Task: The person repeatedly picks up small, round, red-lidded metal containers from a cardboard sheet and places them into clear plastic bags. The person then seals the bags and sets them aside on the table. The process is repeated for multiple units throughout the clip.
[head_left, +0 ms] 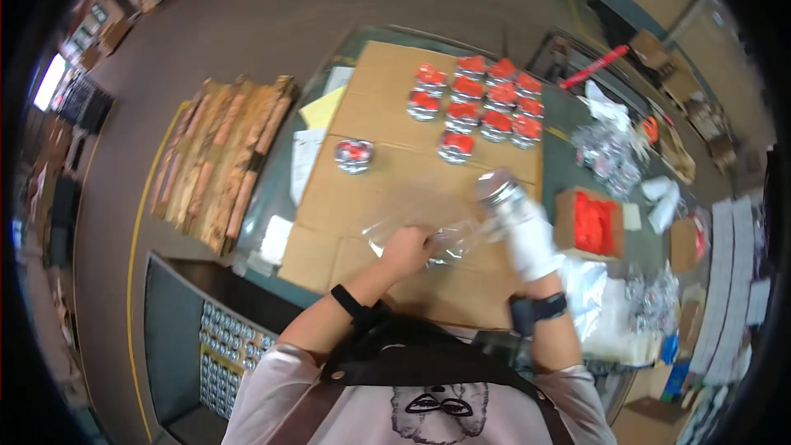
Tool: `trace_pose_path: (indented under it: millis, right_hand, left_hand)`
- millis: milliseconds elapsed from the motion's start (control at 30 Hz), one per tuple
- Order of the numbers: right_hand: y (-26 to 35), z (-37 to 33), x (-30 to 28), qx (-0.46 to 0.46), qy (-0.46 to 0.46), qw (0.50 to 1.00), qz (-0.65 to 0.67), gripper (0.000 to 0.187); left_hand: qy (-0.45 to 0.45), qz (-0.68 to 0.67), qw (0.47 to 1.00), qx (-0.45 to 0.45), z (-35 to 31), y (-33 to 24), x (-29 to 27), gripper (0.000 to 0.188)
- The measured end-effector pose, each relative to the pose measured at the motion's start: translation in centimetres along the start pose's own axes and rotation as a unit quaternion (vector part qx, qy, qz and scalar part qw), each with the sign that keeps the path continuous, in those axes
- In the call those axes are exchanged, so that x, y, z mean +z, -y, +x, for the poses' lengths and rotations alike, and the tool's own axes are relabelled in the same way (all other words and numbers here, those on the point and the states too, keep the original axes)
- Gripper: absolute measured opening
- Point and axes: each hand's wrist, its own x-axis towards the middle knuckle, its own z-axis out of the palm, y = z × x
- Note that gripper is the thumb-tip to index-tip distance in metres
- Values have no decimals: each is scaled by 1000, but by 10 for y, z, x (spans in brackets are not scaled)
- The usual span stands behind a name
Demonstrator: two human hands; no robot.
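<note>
My bare left hand (404,254) is closed on a clear plastic bag (455,241), which spreads over the cardboard sheet (395,292) in front of me. To its right, my right hand (529,239) wears a white glove and grips a shiny round metal part (498,186); motion blurs both. The part is apart from the bag. Farther off on the cardboard stand several silver parts with red tops (463,115), in loose rows. One similar wrapped part (354,156) sits alone at the left.
At the right stands a small carton of red pieces (595,226). Behind it lies a heap of clear plastic wrapping (608,152); a stack of clear bags (606,313) is nearer. A wooden pallet (222,161) is on the floor at left, above a bin of metal parts (227,338).
</note>
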Motion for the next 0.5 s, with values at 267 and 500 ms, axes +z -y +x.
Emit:
trace_pose_path:
  millis: [267,500]
  right_hand:
    - [-57,-44,66,-169,-14,864,-474,29]
    - [-112,14,88,-216,70,906,-358,16]
  left_hand:
    - [-170,-161,967,-103,-4,-28,-4,21]
    - [-119,37,982,143,-19,-73,-26,24]
